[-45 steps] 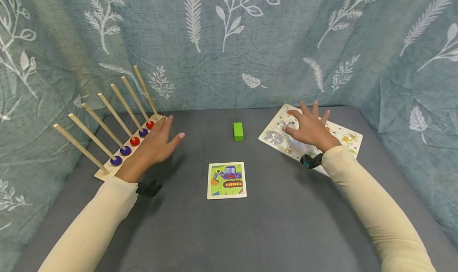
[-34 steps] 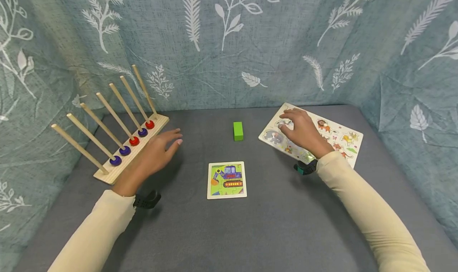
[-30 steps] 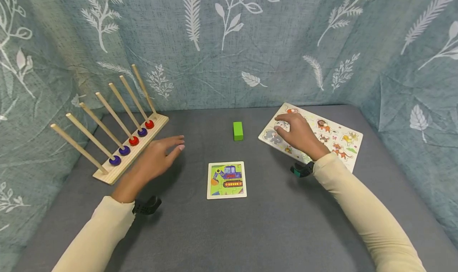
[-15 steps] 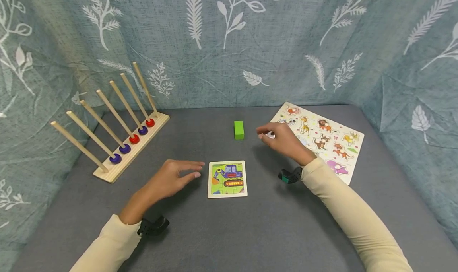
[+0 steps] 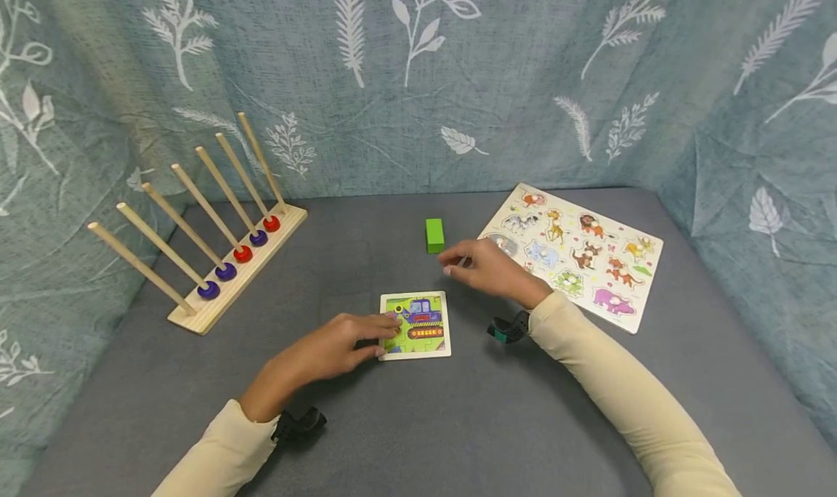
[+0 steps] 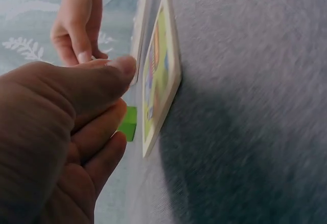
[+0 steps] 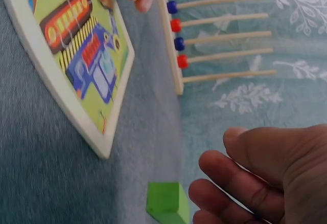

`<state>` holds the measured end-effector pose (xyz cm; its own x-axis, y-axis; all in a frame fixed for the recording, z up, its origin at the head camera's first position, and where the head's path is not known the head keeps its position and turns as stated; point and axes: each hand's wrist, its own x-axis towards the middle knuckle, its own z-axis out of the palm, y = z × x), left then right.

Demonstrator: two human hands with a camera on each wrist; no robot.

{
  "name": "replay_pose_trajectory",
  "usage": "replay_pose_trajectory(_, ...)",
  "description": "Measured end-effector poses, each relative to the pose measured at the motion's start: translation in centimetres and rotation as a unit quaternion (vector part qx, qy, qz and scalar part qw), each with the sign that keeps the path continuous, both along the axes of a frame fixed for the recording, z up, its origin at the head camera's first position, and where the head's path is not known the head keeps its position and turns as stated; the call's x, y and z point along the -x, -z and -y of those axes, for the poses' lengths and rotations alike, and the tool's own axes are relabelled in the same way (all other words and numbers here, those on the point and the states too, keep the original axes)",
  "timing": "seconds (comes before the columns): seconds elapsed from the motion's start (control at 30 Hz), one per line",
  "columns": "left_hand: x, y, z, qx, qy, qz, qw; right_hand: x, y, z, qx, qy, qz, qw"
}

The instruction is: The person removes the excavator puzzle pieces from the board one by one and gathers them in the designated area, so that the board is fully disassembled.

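A square jigsaw puzzle [image 5: 425, 337] with a digger picture lies flat at the middle of the table. My left hand [image 5: 336, 348] hovers at its left edge, the fingertips overlapping it in the head view. In the left wrist view, a small gap seems to part the thumb from the puzzle frame [image 6: 171, 75]. Just behind the puzzle stands a green block [image 5: 434, 235]. My right hand [image 5: 487, 268] is to the right of that block, fingers loosely bent and holding nothing. In the right wrist view, the block [image 7: 166, 201] sits apart from the fingertips [image 7: 202, 188].
On the left is a wooden peg rack [image 5: 238, 272] with tall pegs and several red and blue rings. An animal puzzle board [image 5: 578, 253] lies at the back right. Behind the grey table [image 5: 405, 424] hangs a leaf-patterned curtain [image 5: 379, 134].
My left hand has come away from the peg rack, rightward and nearer, to the digger puzzle. My right hand has moved left off the animal board toward the green block, its spread fingers now drawn together.
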<state>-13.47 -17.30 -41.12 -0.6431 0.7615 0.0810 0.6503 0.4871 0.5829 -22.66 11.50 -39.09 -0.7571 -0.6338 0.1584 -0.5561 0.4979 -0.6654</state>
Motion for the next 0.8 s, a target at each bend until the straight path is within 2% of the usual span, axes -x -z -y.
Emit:
replay_pose_trajectory(0.1, 0.0, 0.4, -0.2, -0.002, 0.011, 0.006, 0.9999, -0.1, 0.2, 0.7, -0.007, -0.026, 0.014, 0.9996)
replay_pose_trajectory(0.33, -0.1, 1.1, -0.8, -0.001, 0.014, 0.031, 0.9994, -0.1, 0.9, 2.0, -0.030, -0.076, 0.034, 0.9961)
replay_pose_trajectory(0.5, -0.2, 1.2, -1.1, 0.000, 0.029, 0.008, 0.9995, -0.1, 1.3, 2.9, -0.052, -0.095, 0.047, 0.9930)
replay_pose_trajectory(0.63, 0.0, 1.1, -1.4, 0.001, 0.043, -0.008, 0.9990, 0.1, 1.4, 3.4, -0.049, -0.104, 0.071, 0.9908)
replay_pose_trajectory(0.8, 0.2, 1.4, -1.6, 0.000, 0.041, 0.004, 0.9991, 0.3, 1.8, 4.0, -0.049, -0.117, 0.074, 0.9891)
